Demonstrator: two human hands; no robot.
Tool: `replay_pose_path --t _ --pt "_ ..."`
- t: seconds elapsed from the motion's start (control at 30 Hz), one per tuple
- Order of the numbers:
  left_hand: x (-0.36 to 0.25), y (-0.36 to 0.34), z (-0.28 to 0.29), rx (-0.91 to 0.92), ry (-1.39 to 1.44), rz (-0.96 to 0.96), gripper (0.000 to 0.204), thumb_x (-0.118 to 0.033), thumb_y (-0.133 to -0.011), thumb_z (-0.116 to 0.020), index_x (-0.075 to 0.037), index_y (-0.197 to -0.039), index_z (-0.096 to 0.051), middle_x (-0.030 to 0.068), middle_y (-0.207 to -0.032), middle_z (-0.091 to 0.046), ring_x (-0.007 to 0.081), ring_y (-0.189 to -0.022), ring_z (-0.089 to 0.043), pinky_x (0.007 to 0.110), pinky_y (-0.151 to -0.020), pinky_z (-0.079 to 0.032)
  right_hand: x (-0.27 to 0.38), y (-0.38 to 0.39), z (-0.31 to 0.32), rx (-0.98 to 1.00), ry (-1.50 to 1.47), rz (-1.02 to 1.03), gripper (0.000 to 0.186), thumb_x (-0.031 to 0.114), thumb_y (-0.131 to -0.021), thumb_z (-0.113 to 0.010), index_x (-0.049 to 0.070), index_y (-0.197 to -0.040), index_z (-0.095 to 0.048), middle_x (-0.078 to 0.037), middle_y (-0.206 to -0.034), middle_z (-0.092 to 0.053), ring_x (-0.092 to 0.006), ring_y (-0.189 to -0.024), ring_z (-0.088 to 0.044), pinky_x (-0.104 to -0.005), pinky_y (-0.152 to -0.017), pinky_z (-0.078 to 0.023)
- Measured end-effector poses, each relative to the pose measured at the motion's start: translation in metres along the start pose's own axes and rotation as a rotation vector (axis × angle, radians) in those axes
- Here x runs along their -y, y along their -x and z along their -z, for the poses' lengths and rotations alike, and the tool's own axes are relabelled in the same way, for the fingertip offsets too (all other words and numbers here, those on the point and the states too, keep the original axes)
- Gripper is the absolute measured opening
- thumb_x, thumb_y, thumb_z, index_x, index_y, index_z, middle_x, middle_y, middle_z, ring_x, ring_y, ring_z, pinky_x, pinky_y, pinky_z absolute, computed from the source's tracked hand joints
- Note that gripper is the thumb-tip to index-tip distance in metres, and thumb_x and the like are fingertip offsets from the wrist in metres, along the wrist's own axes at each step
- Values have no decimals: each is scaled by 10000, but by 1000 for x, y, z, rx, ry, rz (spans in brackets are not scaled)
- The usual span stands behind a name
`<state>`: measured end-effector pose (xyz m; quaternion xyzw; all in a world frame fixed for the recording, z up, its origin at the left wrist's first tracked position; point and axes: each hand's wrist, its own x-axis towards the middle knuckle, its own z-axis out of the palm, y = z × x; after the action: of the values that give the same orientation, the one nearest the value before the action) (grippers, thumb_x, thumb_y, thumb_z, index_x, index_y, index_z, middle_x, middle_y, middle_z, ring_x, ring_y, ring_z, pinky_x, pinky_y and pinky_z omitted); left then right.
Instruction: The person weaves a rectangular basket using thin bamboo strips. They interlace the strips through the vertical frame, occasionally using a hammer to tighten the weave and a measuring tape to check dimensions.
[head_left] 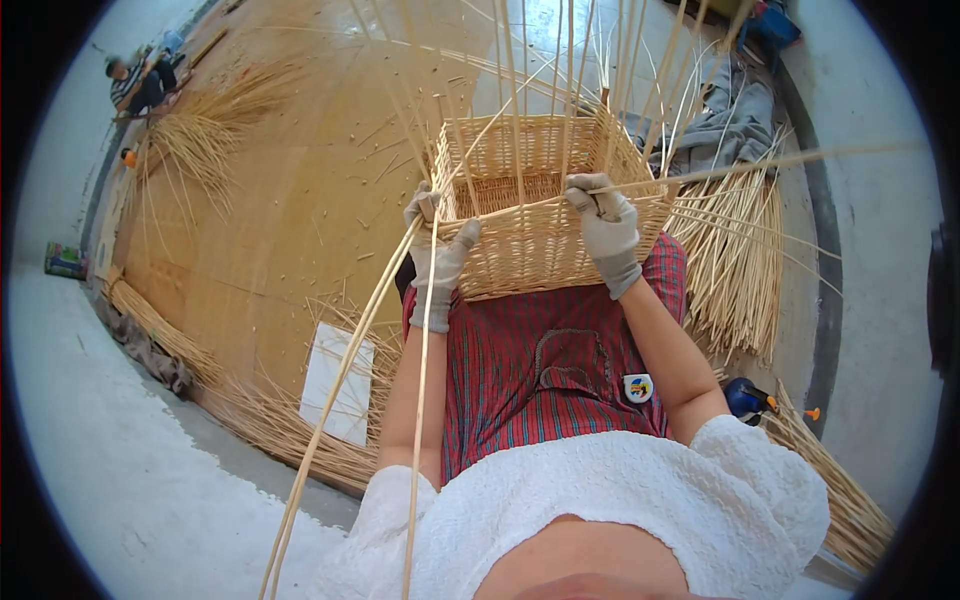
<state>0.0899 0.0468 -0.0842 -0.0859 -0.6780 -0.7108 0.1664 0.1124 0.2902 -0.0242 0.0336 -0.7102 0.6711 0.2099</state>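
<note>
A rectangular wicker basket (525, 250) of pale cane rests on my lap, its long upright stakes (518, 120) rising from the walls. My left hand (440, 250), in a grey-white glove, grips the basket's near left corner, thumb on the outside of the front wall. Long cane strands (345, 365) trail from that corner down past my left forearm. Also gloved, my right hand (606, 222) is closed at the front rim, pinching a long cane strand (760, 166) that runs out to the right. Some fingers of both hands are hidden behind the wall.
Bundles of cane lie at right (735, 265) and upper left (195, 140). More cane surrounds a white sheet (338, 385) at lower left. Grey cloth (735, 120) lies beyond the basket. Another person (142, 82) sits far left. A dark blue tool (745, 398) is near my right elbow.
</note>
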Motion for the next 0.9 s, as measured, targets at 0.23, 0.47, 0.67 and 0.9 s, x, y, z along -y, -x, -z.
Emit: replay_pose_path --t 0.23,0.47,0.67,0.9 --pt "4 7 -10 -173 152 119 663 -99 -788 -873 -82 -1316 -472 38 -1239 -531 152 -1110 -553 293 -962 -496 94 -30 -50 398 233 235 234 49 -936 -653 89 -1162 -704 -88 -1014 -732 -205 -951 -699 -292 -873 -546" --pt "-7 -3 -9 -320 287 211 440 -90 -854 -813 -107 -1236 -596 28 -1163 -640 144 -1000 -613 278 -825 -553 87 -144 -121 384 679 -65 550 281 -933 -678 229 -1449 -496 -122 -1136 -673 -251 -953 -682 -361 -854 -558" --pt "15 -2 7 -227 264 499 576 -12 -912 -667 -79 -1428 -423 70 -1230 -575 151 -1048 -596 281 -918 -519 59 -85 -70 379 -660 121 779 194 -971 -619 270 -1600 -165 -125 -1128 -652 -241 -921 -695 -341 -714 -578" --pt "13 12 -3 -404 326 343 504 79 -890 -597 -40 -1356 -446 65 -1181 -571 149 -1044 -567 292 -890 -502 -22 17 32 -110 -544 -257 253 137 -1011 -609 94 -1251 -545 -93 -994 -731 -212 -904 -722 -267 -607 -566"
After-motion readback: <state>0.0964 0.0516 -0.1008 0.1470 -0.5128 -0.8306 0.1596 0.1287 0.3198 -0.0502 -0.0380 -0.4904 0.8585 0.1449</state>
